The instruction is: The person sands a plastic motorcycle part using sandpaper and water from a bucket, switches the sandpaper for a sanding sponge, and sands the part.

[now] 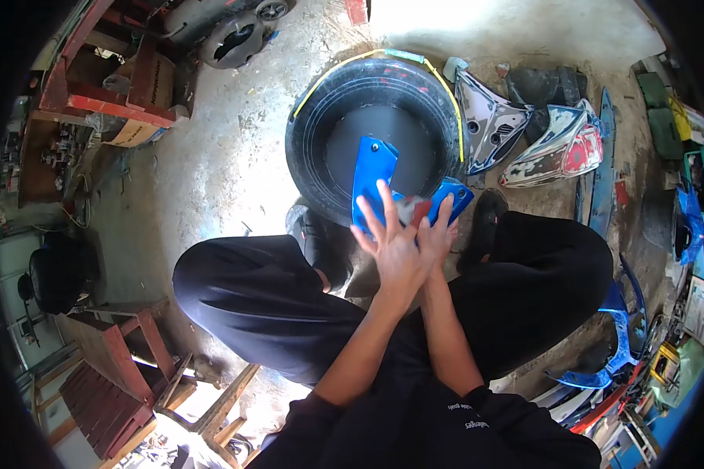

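Note:
I sit with a bent blue plastic panel [373, 168] held over an old black tyre [309, 129] on the floor. My left hand [391, 246] lies flat on the panel with its fingers spread. It presses a small grey and red pad [413, 209] against the panel near the thumb. My right hand [440, 233] sits just beside it, and its fingers curl over the panel's right end [455, 195]. My forearms meet close together above my lap.
My legs in black trousers [250, 297] bend to both sides, feet by the tyre. Painted fairing parts [524, 133] lie at the right, with more blue panels [614, 344] beside my right knee. Red wooden stools [109, 367] and a workbench [94, 86] stand at the left.

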`<state>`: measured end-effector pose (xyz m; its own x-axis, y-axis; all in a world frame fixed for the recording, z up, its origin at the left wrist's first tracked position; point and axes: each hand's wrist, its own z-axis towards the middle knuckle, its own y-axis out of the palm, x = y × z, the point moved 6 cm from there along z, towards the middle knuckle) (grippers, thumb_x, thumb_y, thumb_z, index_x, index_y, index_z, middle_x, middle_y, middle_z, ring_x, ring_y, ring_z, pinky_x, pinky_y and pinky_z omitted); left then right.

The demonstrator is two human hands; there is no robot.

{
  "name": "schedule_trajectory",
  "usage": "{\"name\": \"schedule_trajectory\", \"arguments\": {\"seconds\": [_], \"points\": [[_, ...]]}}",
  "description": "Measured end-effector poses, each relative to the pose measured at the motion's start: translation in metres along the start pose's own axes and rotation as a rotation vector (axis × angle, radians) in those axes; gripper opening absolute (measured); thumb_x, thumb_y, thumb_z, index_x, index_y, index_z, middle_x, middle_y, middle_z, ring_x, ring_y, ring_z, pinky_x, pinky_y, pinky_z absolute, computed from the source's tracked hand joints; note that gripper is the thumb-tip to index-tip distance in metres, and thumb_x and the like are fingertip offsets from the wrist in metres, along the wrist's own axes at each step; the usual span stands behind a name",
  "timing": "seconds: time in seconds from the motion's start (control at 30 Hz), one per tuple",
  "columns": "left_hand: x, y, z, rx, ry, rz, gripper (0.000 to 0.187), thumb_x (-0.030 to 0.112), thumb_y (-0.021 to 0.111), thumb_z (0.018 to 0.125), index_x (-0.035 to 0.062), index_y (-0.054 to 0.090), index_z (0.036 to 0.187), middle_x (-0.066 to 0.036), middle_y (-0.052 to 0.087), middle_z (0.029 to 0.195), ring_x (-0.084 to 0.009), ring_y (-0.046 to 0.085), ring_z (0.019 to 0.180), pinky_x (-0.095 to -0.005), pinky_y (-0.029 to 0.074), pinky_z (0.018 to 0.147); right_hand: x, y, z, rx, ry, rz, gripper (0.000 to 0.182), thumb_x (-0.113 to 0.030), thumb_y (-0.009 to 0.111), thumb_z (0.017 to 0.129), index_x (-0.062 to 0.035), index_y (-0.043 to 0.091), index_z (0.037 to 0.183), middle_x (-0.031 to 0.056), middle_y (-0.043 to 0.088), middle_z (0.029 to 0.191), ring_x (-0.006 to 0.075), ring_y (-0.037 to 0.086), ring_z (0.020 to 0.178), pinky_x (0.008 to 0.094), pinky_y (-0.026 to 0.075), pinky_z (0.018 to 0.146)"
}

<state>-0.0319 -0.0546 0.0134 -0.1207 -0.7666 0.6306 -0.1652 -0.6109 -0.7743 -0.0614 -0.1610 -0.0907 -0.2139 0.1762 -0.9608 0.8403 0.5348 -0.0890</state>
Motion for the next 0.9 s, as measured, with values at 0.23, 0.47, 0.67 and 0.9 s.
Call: {"name": "schedule_trajectory", "arguments": {"seconds": [0.23,0.47,0.67,0.9], "points": [[-0.007,-0.004,-0.011,-0.044,-0.028,0.081,0.034,0.031,0.058,0.096,0.0079,0.078,0.110,-0.022,0.011,0.168,-0.0567,-0.001,0.150,-0.0767,-0.001,0.109,-0.006,0.007,0.000,0.051,0.147,0.205,0.056,-0.054,0.058,0.097,0.0010,0.066,0.105,0.0127,0.070,0.100,0.0235,0.064,0.089,0.0384,0.048,0.083],[-0.005,-0.010,-0.002,-0.059,0.080,0.104,0.033,0.033,0.057,0.097,0.0145,0.077,0.115,-0.021,0.008,0.168,-0.0537,0.000,0.151,-0.0786,0.001,0.108,-0.022,0.005,-0.004,0.017,0.100,0.149,0.048,-0.050,0.059,0.100,-0.0029,0.063,0.110,0.0083,0.069,0.101,0.0175,0.063,0.089,0.0357,0.049,0.079],[-0.008,0.000,0.002,-0.031,0.113,0.115,0.031,0.030,0.060,0.095,0.0125,0.078,0.113,-0.020,0.010,0.168,-0.0537,0.000,0.151,-0.0785,0.001,0.108,-0.003,0.001,0.000,-0.080,0.081,-0.001,0.057,-0.054,0.058,0.099,0.0006,0.064,0.114,0.0109,0.069,0.105,0.0202,0.065,0.093,0.0339,0.051,0.085],[-0.005,0.000,0.009,-0.020,0.070,0.082,0.035,0.031,0.059,0.094,0.0023,0.079,0.099,-0.020,0.010,0.168,-0.0533,-0.001,0.151,-0.0779,0.000,0.108,-0.008,-0.001,0.000,0.030,-0.004,-0.146,0.058,-0.056,0.056,0.099,0.0000,0.066,0.108,0.0115,0.069,0.099,0.0216,0.064,0.089,0.0368,0.049,0.083]]}}
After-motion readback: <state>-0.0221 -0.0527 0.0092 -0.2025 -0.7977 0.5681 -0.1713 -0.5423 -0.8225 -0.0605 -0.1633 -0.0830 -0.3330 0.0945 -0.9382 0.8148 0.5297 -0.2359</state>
